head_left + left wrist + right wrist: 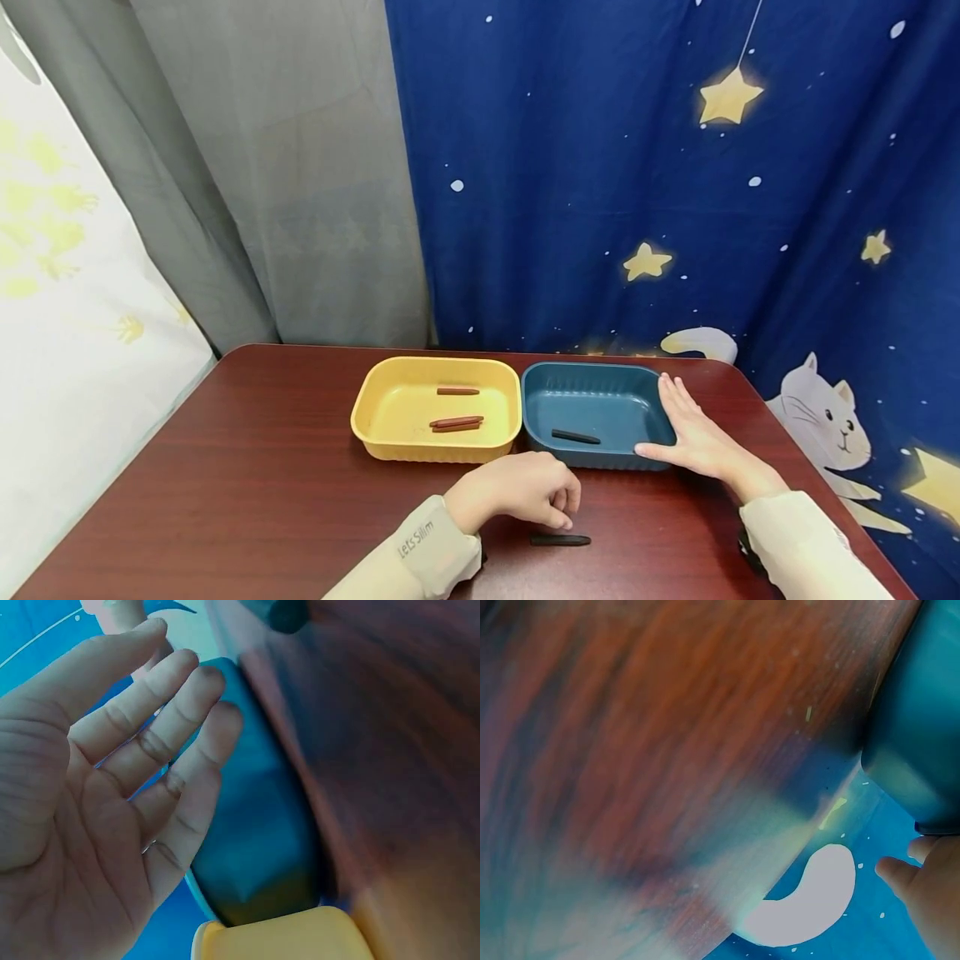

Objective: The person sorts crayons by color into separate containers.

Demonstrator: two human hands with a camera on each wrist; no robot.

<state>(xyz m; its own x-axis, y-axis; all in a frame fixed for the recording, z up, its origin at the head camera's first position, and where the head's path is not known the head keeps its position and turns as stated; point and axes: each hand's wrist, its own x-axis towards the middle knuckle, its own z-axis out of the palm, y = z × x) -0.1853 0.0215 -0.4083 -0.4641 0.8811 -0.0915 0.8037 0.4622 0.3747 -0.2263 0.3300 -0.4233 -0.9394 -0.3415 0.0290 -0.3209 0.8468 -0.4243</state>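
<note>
My left hand (pixel 517 492) hovers over the dark red table (pixel 262 483), fingers loosely bent and holding nothing. A black crayon (pixel 559 540) lies on the table just below its fingertips. In the left wrist view that left hand (pixel 112 825) shows an empty palm in front of the blue tray (pixel 255 825). My right hand (pixel 693 437) lies flat, fingers straight, against the right side of the blue tray (pixel 592 367). Another black crayon (pixel 575 437) lies inside the tray. The yellow tray (pixel 435 362) beside it holds three brown crayons (pixel 456 423).
The two trays touch side by side at the table's far middle. A blue starry curtain (pixel 637 167) and a grey curtain (pixel 285 167) hang close behind. The right wrist view shows the blue tray (pixel 915 735) near the table's back edge.
</note>
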